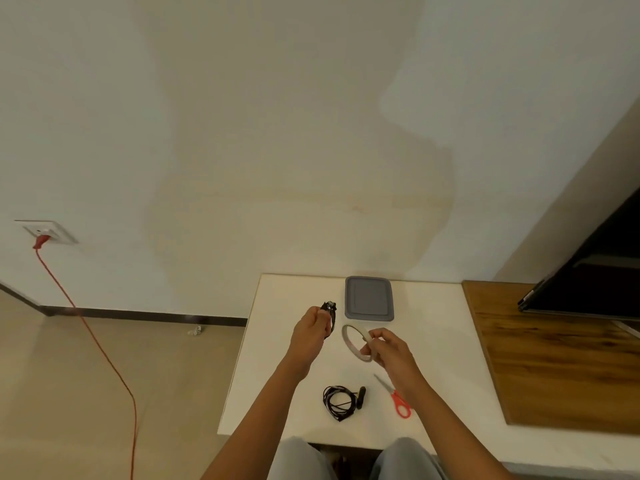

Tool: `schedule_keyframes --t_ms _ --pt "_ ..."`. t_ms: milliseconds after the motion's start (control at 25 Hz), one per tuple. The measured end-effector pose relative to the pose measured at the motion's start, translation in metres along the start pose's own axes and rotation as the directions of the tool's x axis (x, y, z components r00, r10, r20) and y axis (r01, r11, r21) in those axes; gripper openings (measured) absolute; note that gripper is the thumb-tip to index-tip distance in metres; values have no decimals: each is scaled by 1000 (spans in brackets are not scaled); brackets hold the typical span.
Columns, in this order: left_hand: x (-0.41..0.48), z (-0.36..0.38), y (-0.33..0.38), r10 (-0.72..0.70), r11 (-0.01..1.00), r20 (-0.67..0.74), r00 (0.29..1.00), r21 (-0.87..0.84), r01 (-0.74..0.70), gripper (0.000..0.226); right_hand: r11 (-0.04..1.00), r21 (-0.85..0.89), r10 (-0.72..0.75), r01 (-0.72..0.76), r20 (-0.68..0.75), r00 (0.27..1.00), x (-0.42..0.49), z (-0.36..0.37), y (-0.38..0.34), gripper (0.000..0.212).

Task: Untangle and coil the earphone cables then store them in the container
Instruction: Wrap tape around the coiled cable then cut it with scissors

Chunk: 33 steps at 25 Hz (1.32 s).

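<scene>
My left hand (310, 330) grips a small coiled bundle of black earphone cable (330, 313), held above the white table (287, 375). My right hand (388, 348) pinches a pale roll of tape (349, 336) by its near edge, just right of the left hand. A second black earphone cable (341, 402) lies loosely coiled on the table near the front edge. The grey container (369, 298), with its lid on, sits at the back of the table against the wall.
Red-handled scissors (396, 398) lie on the table to the right of the loose cable. A wooden surface (561, 358) adjoins the table on the right, with a dark screen (595, 271) above it. A red cord (100, 348) hangs from a wall socket at left.
</scene>
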<state>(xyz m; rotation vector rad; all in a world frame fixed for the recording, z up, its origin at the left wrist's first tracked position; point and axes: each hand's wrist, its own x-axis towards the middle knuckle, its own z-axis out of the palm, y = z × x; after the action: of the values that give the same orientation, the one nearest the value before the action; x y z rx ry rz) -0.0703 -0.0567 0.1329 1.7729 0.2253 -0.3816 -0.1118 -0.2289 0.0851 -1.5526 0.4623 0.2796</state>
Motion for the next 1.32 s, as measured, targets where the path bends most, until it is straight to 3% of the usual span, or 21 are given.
schedule_keyframes --t_ms 160,320,560,760,1000,1320 --pt "-23 -17 24 283 955 -102 954 123 -270 28 975 223 -55 13 184 981 -44 9 -42 21" --pt "-45 -24 42 420 895 -15 907 171 -412 27 902 432 -118 -11 272 955 -86 19 -80 16" --pt "-86 -33 73 537 837 -48 842 156 -525 29 965 258 -43 -48 339 940 -128 27 -126 21" --pt "-117 -44 97 645 733 66 761 225 -641 28 966 246 -9 -79 336 942 -153 29 -152 18" --pt "-142 -49 106 695 695 51 717 207 -688 27 983 178 -32 -43 399 916 -182 29 -166 18" --pt "-159 -46 118 592 783 -183 785 -100 -614 32 958 278 -193 74 432 881 -213 30 -176 25"
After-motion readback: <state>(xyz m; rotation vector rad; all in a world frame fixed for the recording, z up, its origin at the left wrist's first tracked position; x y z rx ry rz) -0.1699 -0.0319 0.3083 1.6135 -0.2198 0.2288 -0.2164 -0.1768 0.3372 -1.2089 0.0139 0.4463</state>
